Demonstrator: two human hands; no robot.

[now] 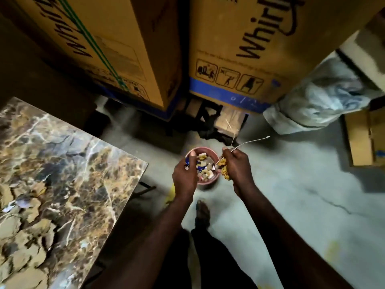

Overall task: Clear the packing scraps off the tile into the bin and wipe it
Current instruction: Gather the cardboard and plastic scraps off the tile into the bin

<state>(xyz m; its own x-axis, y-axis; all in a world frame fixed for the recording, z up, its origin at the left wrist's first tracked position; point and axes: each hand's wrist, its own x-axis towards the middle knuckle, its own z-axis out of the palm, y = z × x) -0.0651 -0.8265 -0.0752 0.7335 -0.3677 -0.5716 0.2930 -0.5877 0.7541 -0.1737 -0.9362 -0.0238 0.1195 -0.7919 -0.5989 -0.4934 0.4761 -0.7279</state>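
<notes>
Over the bin [210, 180] | left hand [184, 174] pinching scraps [188, 163] above it | right hand [237, 165] gripping wad [226, 173], strands at rim | bin directly below, left nearer.

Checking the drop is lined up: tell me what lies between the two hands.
In the head view, the pink bin, already holding scraps, lies between the left hand and the right hand, below them on the floor.
</notes>
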